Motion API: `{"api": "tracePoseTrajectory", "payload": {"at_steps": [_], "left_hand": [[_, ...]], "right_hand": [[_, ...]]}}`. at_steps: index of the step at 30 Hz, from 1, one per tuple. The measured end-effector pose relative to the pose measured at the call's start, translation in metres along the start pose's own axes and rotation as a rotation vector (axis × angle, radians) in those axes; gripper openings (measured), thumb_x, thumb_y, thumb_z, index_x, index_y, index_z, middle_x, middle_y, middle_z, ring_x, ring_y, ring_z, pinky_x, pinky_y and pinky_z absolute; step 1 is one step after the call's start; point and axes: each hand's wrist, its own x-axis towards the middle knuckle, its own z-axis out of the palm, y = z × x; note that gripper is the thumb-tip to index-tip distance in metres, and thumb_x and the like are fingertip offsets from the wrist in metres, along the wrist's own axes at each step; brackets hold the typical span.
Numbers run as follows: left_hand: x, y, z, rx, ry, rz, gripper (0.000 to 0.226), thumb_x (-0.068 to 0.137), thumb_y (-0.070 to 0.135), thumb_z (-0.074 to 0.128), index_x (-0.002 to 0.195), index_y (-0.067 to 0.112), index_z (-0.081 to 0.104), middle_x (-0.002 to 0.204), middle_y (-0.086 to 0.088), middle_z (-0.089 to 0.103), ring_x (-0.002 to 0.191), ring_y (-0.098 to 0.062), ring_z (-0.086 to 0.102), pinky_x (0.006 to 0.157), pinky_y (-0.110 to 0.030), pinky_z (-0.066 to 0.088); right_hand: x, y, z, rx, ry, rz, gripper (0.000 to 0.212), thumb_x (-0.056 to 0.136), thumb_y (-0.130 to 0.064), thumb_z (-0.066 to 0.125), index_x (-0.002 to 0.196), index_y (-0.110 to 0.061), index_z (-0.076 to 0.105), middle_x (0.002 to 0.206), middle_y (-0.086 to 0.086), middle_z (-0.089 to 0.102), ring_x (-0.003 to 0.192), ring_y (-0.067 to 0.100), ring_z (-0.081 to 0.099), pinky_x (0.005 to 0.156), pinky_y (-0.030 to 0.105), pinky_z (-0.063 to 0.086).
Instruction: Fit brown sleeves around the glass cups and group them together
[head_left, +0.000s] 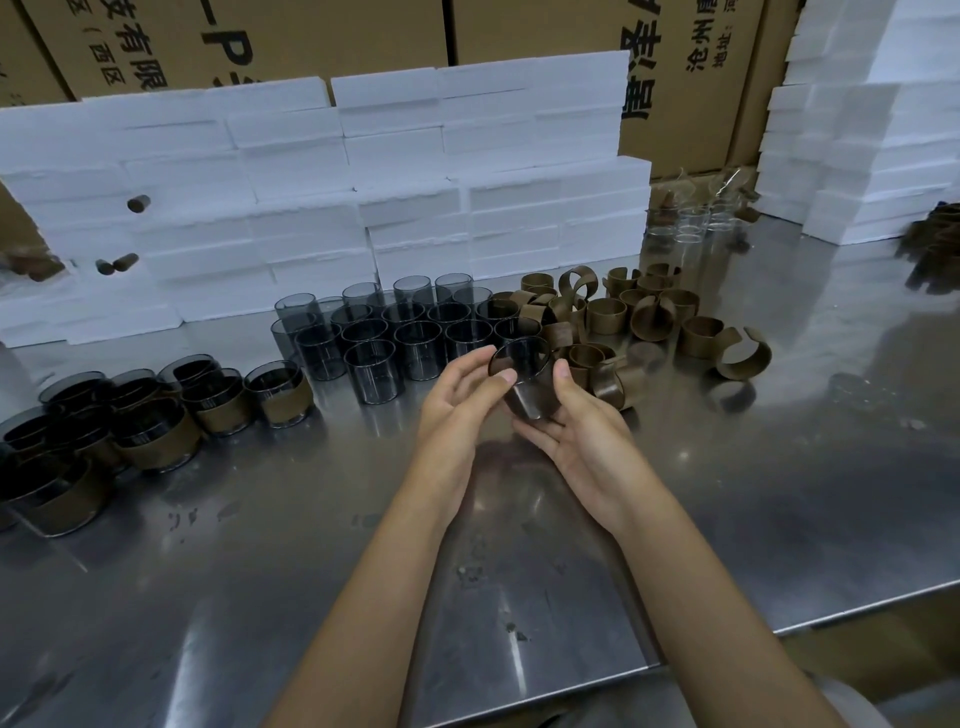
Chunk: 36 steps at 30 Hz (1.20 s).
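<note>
Both hands' fingers (511, 375) grip sleeved cup (522, 376)

1 head-worn view looks forward and down, close over the table (727, 519).

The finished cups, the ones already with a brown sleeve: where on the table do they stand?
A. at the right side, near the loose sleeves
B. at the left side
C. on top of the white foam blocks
B: the sleeved cups stand grouped at the left of the table, left of the bare cups.
</note>
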Motion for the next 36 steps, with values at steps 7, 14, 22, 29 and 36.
{"api": "tracePoseTrajectory", "payload": {"at_steps": [7, 14, 22, 29, 36], "left_hand": [[-0.004, 0.0, 0.003, 0.138, 0.013, 0.061, 0.058, 0.075, 0.035, 0.085, 0.125, 0.016, 0.063, 0.113, 0.002, 0.076, 0.107, -0.006, 0.07, 0.089, -0.019, 0.055], [-0.003, 0.005, 0.0, -0.024, 0.173, -0.004, 0.047, 0.07, 0.045, 0.085, 0.092, 0.013, 0.058, 0.1, -0.016, 0.068, 0.094, -0.03, 0.065, 0.098, -0.053, 0.053], [0.003, 0.0, -0.006, -0.126, 0.166, -0.087, 0.012, 0.102, 0.01, 0.059, 0.094, 0.011, 0.068, 0.09, -0.006, 0.075, 0.084, -0.018, 0.072, 0.08, -0.032, 0.059], [0.007, -0.002, -0.008, -0.142, 0.173, -0.146, 0.025, 0.1, -0.001, 0.054, 0.119, -0.007, 0.069, 0.103, -0.015, 0.077, 0.094, -0.022, 0.074, 0.08, -0.028, 0.061], [0.004, -0.002, -0.006, -0.137, 0.051, -0.163, 0.029, 0.099, -0.001, 0.054, 0.123, -0.007, 0.068, 0.117, -0.019, 0.075, 0.115, -0.028, 0.071, 0.097, -0.034, 0.058]], "right_hand": [[0.0, 0.0, -0.002, -0.014, -0.031, -0.025, 0.039, 0.111, -0.024, 0.039, 0.138, -0.004, 0.059, 0.133, 0.013, 0.069, 0.123, 0.023, 0.067, 0.104, 0.036, 0.052], [-0.001, 0.003, 0.002, -0.143, -0.074, -0.041, 0.041, 0.105, -0.02, 0.052, 0.145, -0.012, 0.055, 0.136, 0.012, 0.067, 0.126, 0.025, 0.064, 0.11, 0.047, 0.049], [-0.001, 0.002, 0.004, -0.075, -0.033, -0.107, 0.053, 0.082, -0.038, 0.073, 0.132, -0.021, 0.065, 0.129, 0.008, 0.071, 0.118, 0.023, 0.069, 0.091, 0.034, 0.057], [0.0, 0.003, 0.005, -0.132, 0.022, -0.065, 0.037, 0.096, -0.033, 0.067, 0.131, -0.024, 0.064, 0.124, 0.005, 0.073, 0.101, 0.018, 0.071, 0.08, 0.03, 0.048], [0.002, 0.002, 0.001, -0.02, 0.085, -0.068, 0.034, 0.095, -0.031, 0.068, 0.127, -0.017, 0.065, 0.105, 0.004, 0.077, 0.087, 0.011, 0.071, 0.077, 0.027, 0.052]]}}
